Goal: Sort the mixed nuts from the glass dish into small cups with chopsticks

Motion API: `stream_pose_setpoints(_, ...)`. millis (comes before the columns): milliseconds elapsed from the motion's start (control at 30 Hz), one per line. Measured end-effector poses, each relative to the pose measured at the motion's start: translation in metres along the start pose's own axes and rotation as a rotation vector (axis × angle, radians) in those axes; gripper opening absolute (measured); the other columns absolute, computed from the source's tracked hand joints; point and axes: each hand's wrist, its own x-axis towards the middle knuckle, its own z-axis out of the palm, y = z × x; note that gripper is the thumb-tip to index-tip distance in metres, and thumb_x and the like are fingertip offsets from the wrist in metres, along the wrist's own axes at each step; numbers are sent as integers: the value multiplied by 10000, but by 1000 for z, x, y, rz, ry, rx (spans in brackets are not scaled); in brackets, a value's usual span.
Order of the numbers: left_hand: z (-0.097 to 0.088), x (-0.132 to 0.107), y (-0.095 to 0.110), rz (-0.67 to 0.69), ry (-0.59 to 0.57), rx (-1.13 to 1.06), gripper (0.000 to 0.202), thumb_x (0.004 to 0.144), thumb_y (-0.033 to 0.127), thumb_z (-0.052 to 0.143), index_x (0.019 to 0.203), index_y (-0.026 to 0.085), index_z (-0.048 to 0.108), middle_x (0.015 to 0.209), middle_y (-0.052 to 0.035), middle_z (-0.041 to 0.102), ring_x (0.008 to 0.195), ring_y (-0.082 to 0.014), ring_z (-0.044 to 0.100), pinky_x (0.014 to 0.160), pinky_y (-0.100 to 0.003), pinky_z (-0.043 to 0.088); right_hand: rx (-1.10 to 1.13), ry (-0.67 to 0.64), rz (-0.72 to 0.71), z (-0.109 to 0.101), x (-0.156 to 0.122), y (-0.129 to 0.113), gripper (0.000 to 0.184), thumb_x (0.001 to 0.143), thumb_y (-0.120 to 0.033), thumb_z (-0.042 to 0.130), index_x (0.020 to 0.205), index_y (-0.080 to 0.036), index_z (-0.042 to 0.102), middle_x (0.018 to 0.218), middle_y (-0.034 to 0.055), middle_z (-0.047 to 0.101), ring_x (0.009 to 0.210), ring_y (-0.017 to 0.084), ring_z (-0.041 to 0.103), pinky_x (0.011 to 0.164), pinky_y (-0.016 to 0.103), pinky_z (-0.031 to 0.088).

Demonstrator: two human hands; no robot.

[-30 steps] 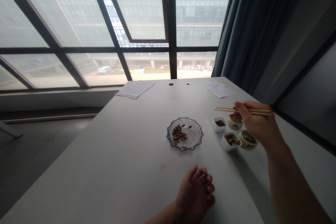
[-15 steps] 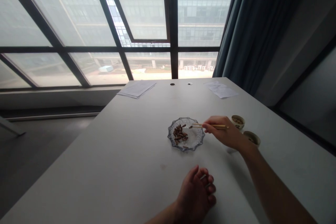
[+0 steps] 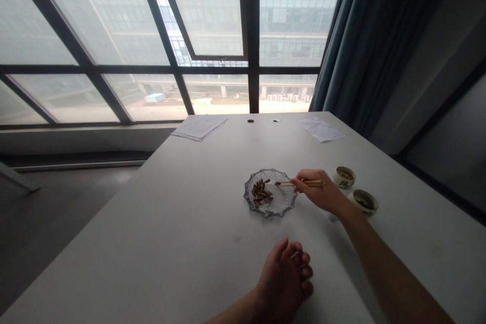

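Observation:
My right hand [image 3: 321,193] is closed around a pair of wooden chopsticks [image 3: 298,183], whose tips reach over the right side of a clear glass dish [image 3: 270,208]. Brown seeds [image 3: 260,193] lie in a small heap on the dish's left half. My left hand [image 3: 284,279] rests on the white table [image 3: 182,223] near the front edge, fingers curled loosely; whether it holds anything is hidden. Two round cream cups [image 3: 343,176] [image 3: 364,201] stand just right of my right hand. Other small cups are hidden behind that hand.
Papers lie at the table's far left [image 3: 199,127] and far right [image 3: 321,129]. Two small cable holes [image 3: 250,121] sit at the far edge. A large window is beyond the table and a dark curtain [image 3: 364,45] hangs at the right.
My right hand came down from above the small cups and moved left, bringing the chopstick tips over the glass dish. The left hand stayed where it was.

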Motion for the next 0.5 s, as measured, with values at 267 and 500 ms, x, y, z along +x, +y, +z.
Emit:
stream_pose_setpoints(267, 0, 0, 0, 2, -1, 0, 229, 846, 404, 614, 868, 185, 549, 749, -4, 547, 592, -127, 470, 567, -247, 205, -9, 13, -4, 0, 0, 0, 356, 942, -381, 541, 668, -169, 625, 617, 9, 636, 596, 152, 568, 569, 253, 393)
stream_pose_setpoints(500, -1, 0, 0, -2, -9, -7, 230, 846, 405, 615, 865, 185, 556, 749, -5, 552, 594, -127, 475, 569, -250, 212, 14, 39, 7, -2, -1, -3, 405, 954, -413, 510, 625, -184, 571, 619, 13, 654, 587, 154, 589, 564, 255, 411)
